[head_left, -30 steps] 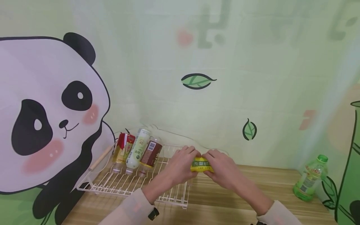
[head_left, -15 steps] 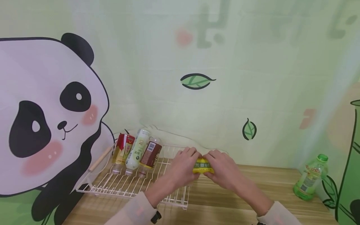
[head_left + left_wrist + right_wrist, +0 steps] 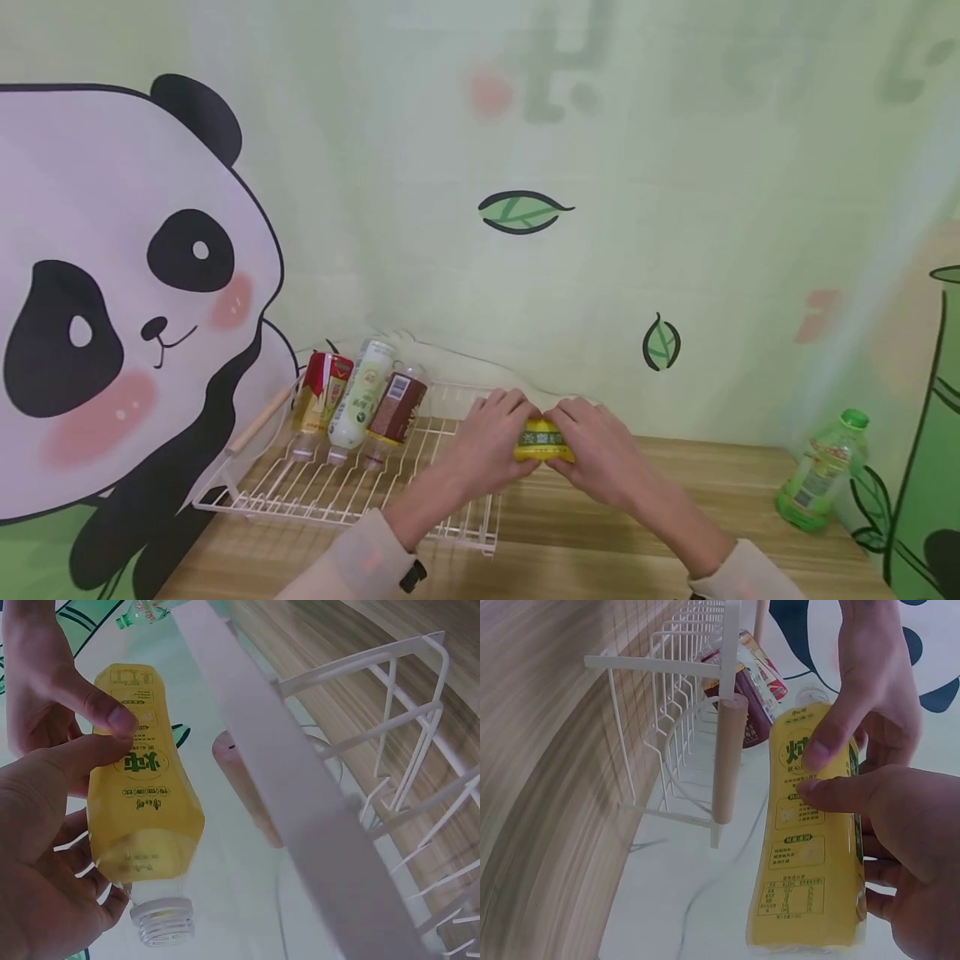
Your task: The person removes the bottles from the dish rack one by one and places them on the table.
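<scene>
Both hands hold one clear plastic bottle [image 3: 543,440] with a yellow label, beside the right end of the white wire rack [image 3: 285,504]. The left hand [image 3: 491,437] grips the neck half, its thumb on the label. In the left wrist view the bottle's threaded neck [image 3: 165,922] is bare, without a cap. The right hand [image 3: 596,450] grips the base half, thumb also on the label. The thumbs nearly meet at mid-bottle in the right wrist view; other fingers wrap behind it and are partly hidden.
In the rack lie bottles with a red-and-yellow label [image 3: 324,396], a white-and-green label [image 3: 362,396] and a brown label [image 3: 397,408]. A wooden handle [image 3: 258,421] tops its left end. A green bottle [image 3: 817,475] stands at the right on the wooden table [image 3: 675,533].
The head view has shifted slightly, so the rack and green bottle appear a little further left. Both hands keep their grip on the yellow-labelled bottle, with hardly any movement.
</scene>
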Tool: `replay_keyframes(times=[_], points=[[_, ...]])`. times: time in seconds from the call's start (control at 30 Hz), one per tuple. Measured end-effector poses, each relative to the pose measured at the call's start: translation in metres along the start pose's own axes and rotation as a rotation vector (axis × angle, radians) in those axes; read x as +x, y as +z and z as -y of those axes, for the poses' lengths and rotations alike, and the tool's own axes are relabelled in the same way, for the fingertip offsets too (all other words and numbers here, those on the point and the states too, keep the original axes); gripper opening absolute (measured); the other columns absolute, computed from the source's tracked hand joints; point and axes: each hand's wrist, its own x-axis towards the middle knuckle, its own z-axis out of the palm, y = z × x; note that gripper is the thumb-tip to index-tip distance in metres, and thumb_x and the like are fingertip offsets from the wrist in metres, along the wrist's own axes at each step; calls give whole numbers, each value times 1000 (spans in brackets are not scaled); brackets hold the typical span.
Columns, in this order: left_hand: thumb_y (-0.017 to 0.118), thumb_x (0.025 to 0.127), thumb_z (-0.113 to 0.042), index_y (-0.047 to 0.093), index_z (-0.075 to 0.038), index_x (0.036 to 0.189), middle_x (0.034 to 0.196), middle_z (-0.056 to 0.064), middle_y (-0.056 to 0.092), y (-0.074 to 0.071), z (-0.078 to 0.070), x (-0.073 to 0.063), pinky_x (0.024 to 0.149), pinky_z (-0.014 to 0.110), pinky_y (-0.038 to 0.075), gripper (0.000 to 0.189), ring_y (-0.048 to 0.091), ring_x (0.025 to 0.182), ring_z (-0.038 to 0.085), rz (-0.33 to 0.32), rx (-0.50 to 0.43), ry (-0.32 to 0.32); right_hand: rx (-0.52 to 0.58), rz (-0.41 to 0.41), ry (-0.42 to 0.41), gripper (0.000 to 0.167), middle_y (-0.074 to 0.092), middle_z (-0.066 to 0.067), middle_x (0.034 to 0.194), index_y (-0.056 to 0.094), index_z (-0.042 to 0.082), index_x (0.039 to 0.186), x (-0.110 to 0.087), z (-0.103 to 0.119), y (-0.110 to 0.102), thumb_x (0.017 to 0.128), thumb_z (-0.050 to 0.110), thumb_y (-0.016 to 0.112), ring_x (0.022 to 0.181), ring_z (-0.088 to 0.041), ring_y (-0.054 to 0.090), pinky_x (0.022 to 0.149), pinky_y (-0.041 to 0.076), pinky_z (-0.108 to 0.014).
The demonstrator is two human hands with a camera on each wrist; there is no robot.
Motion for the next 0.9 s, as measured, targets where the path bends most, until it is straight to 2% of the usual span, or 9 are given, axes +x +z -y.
replay_keyframes(times=[0.2,0.33,0.43,0.6,0.73,0.8,0.9], points=[[86,89,-47,64,-17,138,129,-3,60,-8,4,1,105,41,47,62,53,122,19,55,-35,22,-10,10,-56,56,68,-4,114,69,5,120,-1,-6,-8,76,22,98,104,-22,62,90,58,-41],[84,88,-54,63,-13,141,132,-1,59,-16,11,-3,105,42,48,70,53,123,18,108,-113,41,-14,4,-106,56,67,-4,113,68,4,119,-7,-9,-14,74,17,99,103,-22,62,89,58,-42],[84,84,-61,62,-13,144,135,-1,58,-24,22,-8,106,41,50,80,54,124,18,127,-209,35,-26,3,-136,59,67,-5,114,67,4,121,-14,-9,-20,72,14,100,103,-23,62,86,58,-41],[83,78,-71,58,-16,148,145,-2,54,-34,49,-23,111,44,49,93,50,136,20,138,-329,-30,-48,3,-172,65,65,-5,115,66,3,123,-27,-6,-30,69,10,101,102,-23,62,87,59,-40],[83,81,-67,58,-16,149,147,-2,54,-36,71,-35,113,46,47,88,51,139,23,98,-321,-78,-47,-31,-182,69,65,-7,116,66,1,124,-36,-7,-38,66,6,101,104,-24,63,89,60,-41],[84,84,-61,58,-15,148,146,0,55,-34,81,-39,112,47,48,82,52,138,25,42,-301,-95,-37,-59,-179,72,65,-8,118,66,0,126,-42,-11,-41,64,3,101,105,-25,63,89,60,-42],[86,86,-53,61,-13,145,143,2,57,-31,96,-45,110,47,50,75,55,134,26,-79,-251,-131,-12,-94,-160,76,64,-9,122,66,0,130,-50,-20,-44,62,0,101,107,-26,64,88,61,-42]])
